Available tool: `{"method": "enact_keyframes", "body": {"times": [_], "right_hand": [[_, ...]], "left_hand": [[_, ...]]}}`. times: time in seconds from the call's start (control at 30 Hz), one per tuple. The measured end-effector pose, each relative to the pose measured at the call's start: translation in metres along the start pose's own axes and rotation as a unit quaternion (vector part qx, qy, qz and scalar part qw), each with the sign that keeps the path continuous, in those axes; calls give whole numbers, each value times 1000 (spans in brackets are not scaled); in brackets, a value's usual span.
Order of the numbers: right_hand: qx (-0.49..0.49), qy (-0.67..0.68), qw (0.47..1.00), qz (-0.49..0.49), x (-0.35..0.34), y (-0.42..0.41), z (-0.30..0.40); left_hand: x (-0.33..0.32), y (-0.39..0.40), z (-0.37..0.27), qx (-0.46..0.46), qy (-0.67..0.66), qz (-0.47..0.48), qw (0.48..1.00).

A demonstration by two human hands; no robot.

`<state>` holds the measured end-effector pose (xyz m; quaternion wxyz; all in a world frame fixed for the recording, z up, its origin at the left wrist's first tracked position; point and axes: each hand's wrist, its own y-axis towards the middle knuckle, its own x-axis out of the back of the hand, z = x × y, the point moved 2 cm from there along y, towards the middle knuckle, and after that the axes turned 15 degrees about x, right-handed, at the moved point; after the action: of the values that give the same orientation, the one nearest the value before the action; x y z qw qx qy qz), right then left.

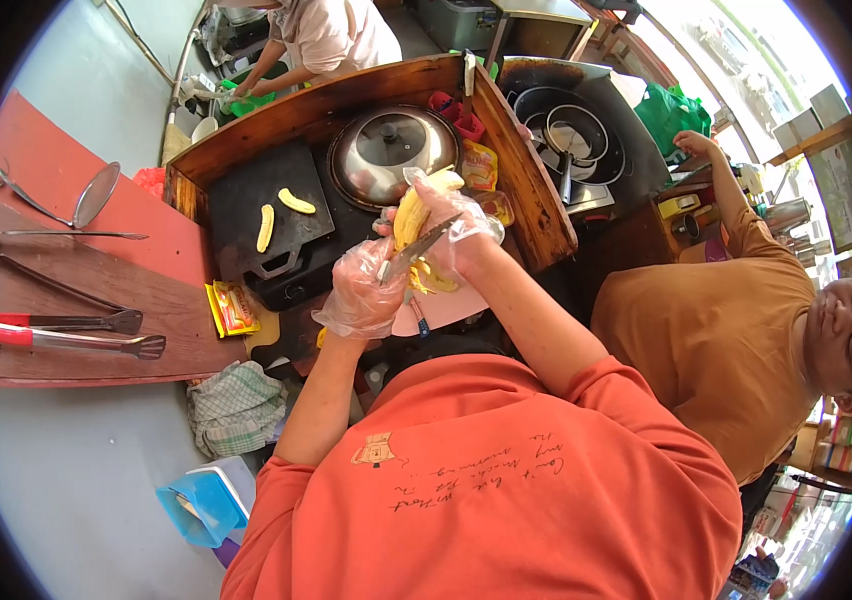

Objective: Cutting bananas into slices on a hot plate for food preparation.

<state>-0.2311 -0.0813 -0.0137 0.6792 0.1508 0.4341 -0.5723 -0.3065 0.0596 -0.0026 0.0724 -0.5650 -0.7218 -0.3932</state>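
Note:
My left hand (366,289), in a clear plastic glove, grips a knife (426,246) whose blade slants up to the right across a banana. My right hand (460,217), gloved the same way, holds the yellow banana (412,216). Loose peel (432,279) hangs below the hands, over a pink cutting board (456,304). A utensil with a blue handle (421,321) lies on that board, partly hidden. Ahead and left, a peeled banana piece (265,228) and another banana piece (296,201) rest on a black griddle plate (246,180).
A lidded pan (394,150) stands inside the wooden surround (538,195). Tongs (73,341) and a strainer (96,196) hang at left, near a margarine packet (234,309) and a checked cloth (237,409). One person (703,337) stands right; another (343,37) works beyond the surround.

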Motion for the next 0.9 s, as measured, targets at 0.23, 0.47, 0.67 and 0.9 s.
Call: {"method": "enact_keyframes", "body": {"times": [0.23,0.47,0.67,0.9], "right_hand": [[-42,-114,993,-1,21,3,3],[-46,-168,979,104,58,-10,-1],[-181,-83,970,138,107,-33,-9],[-218,-198,955,26,173,-78,-22]], "left_hand": [[3,8,-6,-124,6,113,986],[4,24,5,-139,61,136,979],[10,38,11,-20,50,109,993],[-20,14,52,154,57,228,960]]}}
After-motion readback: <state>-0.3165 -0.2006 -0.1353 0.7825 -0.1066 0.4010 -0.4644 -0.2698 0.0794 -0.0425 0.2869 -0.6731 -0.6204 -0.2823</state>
